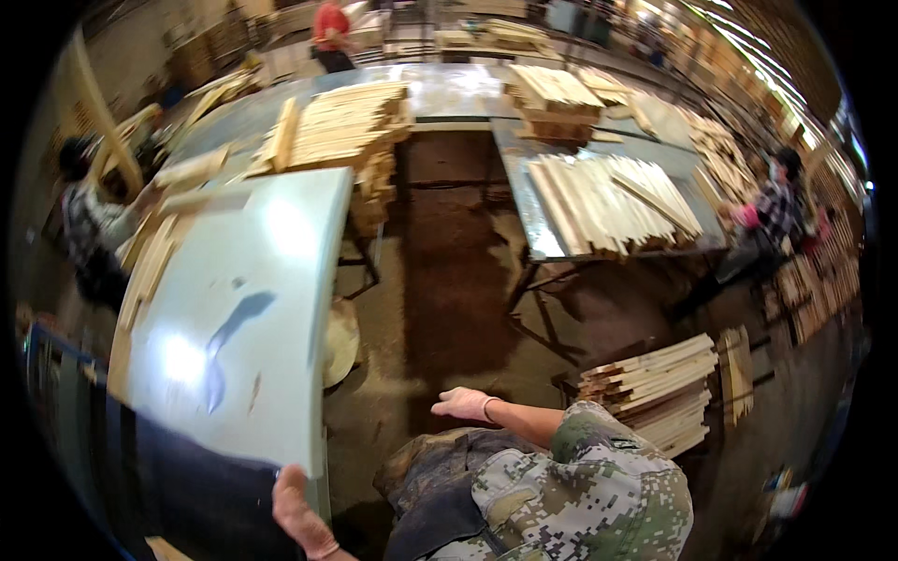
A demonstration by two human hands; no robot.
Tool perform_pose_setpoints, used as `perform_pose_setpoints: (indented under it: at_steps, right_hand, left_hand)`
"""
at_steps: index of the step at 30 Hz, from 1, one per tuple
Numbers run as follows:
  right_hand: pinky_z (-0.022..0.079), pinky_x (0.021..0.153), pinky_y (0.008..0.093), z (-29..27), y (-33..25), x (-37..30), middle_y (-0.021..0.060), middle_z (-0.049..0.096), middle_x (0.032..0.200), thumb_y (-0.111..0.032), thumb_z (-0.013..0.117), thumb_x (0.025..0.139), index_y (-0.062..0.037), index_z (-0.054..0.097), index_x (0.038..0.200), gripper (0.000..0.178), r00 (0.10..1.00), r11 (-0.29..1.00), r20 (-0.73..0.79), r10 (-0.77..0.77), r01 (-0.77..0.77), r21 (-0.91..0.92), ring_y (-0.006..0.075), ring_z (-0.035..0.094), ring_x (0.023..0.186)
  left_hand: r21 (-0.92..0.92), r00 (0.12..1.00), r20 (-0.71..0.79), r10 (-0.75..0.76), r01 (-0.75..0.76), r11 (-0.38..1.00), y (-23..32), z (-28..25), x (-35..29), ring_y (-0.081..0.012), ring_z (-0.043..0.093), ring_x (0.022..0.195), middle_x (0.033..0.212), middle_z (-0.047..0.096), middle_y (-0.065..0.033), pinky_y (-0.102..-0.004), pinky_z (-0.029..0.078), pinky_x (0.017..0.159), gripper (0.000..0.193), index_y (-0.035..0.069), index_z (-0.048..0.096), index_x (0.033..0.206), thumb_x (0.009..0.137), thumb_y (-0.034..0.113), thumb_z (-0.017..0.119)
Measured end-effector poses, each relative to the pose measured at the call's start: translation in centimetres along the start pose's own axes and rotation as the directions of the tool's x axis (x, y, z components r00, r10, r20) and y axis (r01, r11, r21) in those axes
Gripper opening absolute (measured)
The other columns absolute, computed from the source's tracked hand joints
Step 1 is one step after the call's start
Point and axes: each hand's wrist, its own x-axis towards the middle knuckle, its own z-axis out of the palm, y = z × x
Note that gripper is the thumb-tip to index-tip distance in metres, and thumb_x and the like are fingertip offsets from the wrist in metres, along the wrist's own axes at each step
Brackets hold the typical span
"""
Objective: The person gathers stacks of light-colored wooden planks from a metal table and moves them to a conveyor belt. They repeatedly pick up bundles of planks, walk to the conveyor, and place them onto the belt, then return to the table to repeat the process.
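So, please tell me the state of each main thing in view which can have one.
Left hand: open, empty, contact with tabletop unclear
Right hand: empty, fingers extended
Pale tabletop: glossy, near part shadowed
Strips on right-hand table: side by side, one askew on top
Floor stack: piled, ends uneven
Far-left stack: piled, ends uneven

Pale, glossy tabletop (281,346) at left.

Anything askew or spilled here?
One wooden strip lies diagonally across the row of strips on the right table, out of line with them. The pale left tabletop has a dark patch: spill or reflection, unclear.
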Motion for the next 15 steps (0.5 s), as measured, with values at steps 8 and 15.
perform_pose_setpoints:
  at_steps: [8,15]
  right_hand:
    - [0.053,0.08,0.042,-12.9,15.4,-4.2,0.0104,0.073,0.1,-0.047,0.07,0.098,-0.0023,0.075,0.113,0.047,0.893,0.74,-0.07,0.444,-0.322,0.591,0.0252,0.065,0.085]
    - [0.054,0.078,0.0419,-14.4,23.7,-3.8,0.0075,0.069,0.101,-0.045,0.068,0.101,-0.0021,0.071,0.112,0.044,0.824,0.371,-0.004,0.566,-0.25,0.894,0.0227,0.062,0.086]
  left_hand:
    - [0.263,0.705,0.64,-0.306,0.173,0.949,-3.3,27.8,7.3,-0.0237,0.063,0.129,0.14,0.068,-0.0163,-0.0355,0.047,0.113,0.055,-0.005,0.058,0.147,0.1,0.019,0.072]
    - [0.462,0.524,0.731,-0.437,0.09,0.882,-8.0,39.7,12.4,-0.0237,0.063,0.13,0.142,0.067,-0.0167,-0.0359,0.047,0.113,0.055,-0.005,0.06,0.146,0.101,0.026,0.072]
